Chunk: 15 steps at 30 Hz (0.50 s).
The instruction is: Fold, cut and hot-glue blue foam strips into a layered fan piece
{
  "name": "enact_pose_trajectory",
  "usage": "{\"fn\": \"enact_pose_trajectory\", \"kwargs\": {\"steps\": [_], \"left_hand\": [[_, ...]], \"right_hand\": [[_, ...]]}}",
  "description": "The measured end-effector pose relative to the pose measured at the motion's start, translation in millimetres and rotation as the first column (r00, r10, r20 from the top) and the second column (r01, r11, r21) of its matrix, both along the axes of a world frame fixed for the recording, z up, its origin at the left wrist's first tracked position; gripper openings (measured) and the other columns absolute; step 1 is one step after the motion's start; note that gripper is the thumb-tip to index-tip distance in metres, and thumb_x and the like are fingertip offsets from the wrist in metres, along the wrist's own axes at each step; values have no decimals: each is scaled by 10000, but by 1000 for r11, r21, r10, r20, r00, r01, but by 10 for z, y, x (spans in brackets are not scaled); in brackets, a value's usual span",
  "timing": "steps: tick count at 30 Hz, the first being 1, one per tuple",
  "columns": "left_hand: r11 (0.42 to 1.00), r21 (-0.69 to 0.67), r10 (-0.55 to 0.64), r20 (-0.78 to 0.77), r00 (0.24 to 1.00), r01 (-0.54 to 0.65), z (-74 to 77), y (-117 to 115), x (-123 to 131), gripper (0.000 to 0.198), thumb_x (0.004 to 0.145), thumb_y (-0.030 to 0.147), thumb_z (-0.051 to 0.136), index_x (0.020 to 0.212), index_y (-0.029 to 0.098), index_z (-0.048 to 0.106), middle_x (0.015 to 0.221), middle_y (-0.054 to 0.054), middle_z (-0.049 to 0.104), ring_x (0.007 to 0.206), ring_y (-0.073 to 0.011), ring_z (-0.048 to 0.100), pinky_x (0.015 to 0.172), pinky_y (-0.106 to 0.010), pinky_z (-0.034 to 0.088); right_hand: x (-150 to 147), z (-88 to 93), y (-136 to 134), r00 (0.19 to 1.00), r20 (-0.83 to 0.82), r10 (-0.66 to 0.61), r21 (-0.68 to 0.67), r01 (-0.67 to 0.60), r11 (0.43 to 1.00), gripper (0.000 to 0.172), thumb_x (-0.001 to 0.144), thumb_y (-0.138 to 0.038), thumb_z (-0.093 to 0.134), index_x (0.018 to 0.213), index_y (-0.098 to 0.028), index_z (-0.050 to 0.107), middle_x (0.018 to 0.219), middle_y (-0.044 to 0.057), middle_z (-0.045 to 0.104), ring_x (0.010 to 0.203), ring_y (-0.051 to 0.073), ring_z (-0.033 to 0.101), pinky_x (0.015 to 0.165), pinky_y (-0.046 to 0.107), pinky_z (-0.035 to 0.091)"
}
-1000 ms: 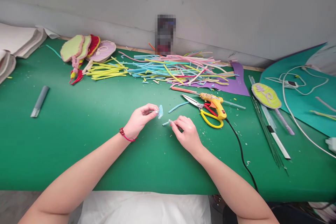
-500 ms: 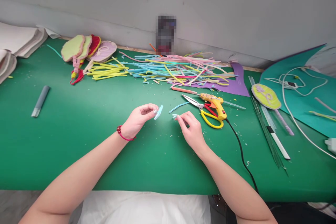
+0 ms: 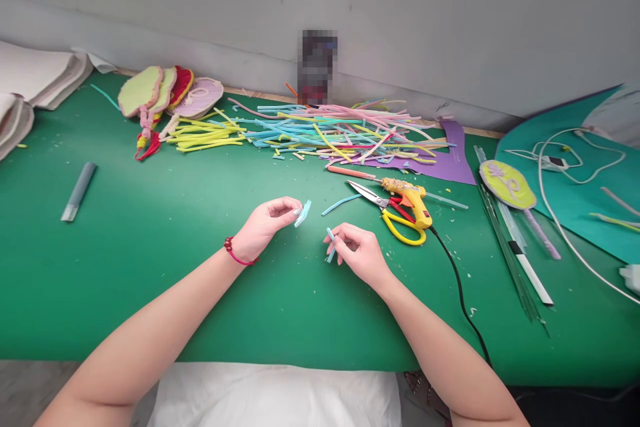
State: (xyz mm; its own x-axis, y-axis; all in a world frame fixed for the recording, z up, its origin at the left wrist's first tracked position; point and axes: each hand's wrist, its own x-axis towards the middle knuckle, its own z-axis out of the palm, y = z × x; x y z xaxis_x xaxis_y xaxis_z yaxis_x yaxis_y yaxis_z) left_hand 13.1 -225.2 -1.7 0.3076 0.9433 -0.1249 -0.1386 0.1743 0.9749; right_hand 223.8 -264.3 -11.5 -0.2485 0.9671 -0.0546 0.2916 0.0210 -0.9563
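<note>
My left hand (image 3: 267,227) is closed, pinching a small bundle of light-blue pipe cleaner pieces (image 3: 303,213) between thumb and fingertips. To its right, my right hand (image 3: 357,252) pinches a short light-blue pipe cleaner piece (image 3: 331,244), held nearly upright. The two hands are apart, above the green table (image 3: 200,320). A longer blue pipe cleaner (image 3: 340,203) lies just beyond the right hand. Scissors with red and yellow handles (image 3: 385,205) rest beside it, partly against a yellow hot glue gun (image 3: 413,200).
Along the wall lies a heap of coloured pipe cleaners (image 3: 325,130) over purple sheet (image 3: 457,153). Small fuzzy fans (image 3: 143,90) are at back left, a yellow-green fan (image 3: 507,184) at right. A grey tube (image 3: 79,191) lies left; a black cord (image 3: 455,280) runs to the front edge.
My right hand has moved slightly down, and its blue piece has turned from pointing sideways to nearly upright. My left hand stays almost still with its bundle.
</note>
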Motion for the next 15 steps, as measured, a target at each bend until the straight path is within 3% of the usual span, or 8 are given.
{"fn": "enact_pose_trajectory", "kwargs": {"steps": [3,8,13,15], "left_hand": [[1000,1,-4,-11,1000,4,-8,8,-5,366,697,507,729,692,163,603,820,-26,542,779,-146,462,725,-262,377],[999,29,-20,-18,1000,21,-35,19,-13,346,713,494,715,705,165,606,830,-28,553,793,-151,477,737,-264,384],[999,33,-30,-21,999,30,-57,22,-14,331,721,477,712,711,165,604,834,-25,552,793,-146,480,749,-261,383],[999,29,-30,-20,999,31,-59,24,-16,332,717,478,714,716,165,604,831,-23,550,784,-144,477,743,-259,384]], "right_hand": [[19,-34,40,998,-67,-14,-158,3,987,250,788,-335,562,589,-187,530,691,34,635,498,113,543,465,262,465],[60,-51,92,996,49,-73,11,73,997,278,746,-288,596,507,-188,497,805,50,664,676,129,551,527,239,428],[48,9,81,986,-161,-39,-252,-3,968,307,748,-347,599,513,-173,506,834,61,686,443,60,466,392,229,379],[32,13,79,970,-237,-48,-336,-35,941,316,745,-385,619,534,-170,525,749,52,671,459,79,513,395,226,405]]}}
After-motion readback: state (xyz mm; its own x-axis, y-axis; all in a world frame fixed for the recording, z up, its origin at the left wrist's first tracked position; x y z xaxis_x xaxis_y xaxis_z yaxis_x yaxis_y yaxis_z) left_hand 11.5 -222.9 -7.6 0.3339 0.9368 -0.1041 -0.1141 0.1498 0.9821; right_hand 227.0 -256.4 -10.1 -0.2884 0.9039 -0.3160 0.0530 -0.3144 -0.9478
